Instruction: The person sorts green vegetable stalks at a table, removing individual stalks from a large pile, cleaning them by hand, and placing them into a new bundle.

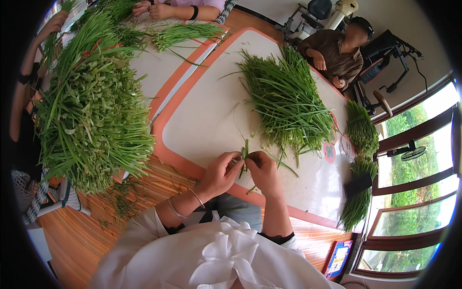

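My left hand (224, 173) and my right hand (263, 172) meet over the near edge of the table. Between their fingertips is a small piece of green chive leaf (246, 149), held upright by both hands. Just beyond lies a big loose heap of what look like garlic chives (288, 97), cut ends towards me. A few loose leaves (287, 168) rest on the table beside my right hand. The fingers hide part of the held piece.
A tall chive pile (94, 119) stands at left. Tied bunches (361, 124) and a dark phone (358, 185) line the right edge of the white table (202, 119). One person (335, 50) sits opposite; others' hands (158, 11) work far left. Trimmings (124, 202) litter the floor.
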`<control>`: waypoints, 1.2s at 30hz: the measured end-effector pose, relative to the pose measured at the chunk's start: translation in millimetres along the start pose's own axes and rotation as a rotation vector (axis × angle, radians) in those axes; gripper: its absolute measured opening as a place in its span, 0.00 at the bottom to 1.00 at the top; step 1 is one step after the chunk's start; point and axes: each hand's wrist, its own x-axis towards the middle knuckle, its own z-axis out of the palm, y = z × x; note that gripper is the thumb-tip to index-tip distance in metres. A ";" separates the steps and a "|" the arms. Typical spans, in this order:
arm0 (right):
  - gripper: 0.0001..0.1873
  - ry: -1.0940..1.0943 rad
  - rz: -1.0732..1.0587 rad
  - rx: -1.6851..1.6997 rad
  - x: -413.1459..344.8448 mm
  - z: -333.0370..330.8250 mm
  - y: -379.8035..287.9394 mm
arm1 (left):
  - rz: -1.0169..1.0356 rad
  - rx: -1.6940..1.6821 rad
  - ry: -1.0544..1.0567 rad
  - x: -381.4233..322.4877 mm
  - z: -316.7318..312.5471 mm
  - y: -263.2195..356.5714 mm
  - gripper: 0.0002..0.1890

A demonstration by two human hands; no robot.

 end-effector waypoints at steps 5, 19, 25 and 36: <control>0.05 -0.074 -0.136 -0.285 -9.5 11.4 5.0 | -0.060 0.135 -0.050 3.3 -3.3 4.0 0.08; 0.11 -0.137 0.305 0.177 -9.5 -7.6 -11.6 | -0.004 0.045 -0.142 0.9 -8.7 -4.4 0.10; 0.08 0.030 0.277 0.552 -5.5 -10.1 5.1 | 0.041 0.095 -0.155 0.7 -8.5 1.5 0.12; 0.18 -0.119 0.441 0.606 -16.8 -34.1 -2.7 | 0.166 0.192 -0.211 -4.9 -15.4 7.0 0.25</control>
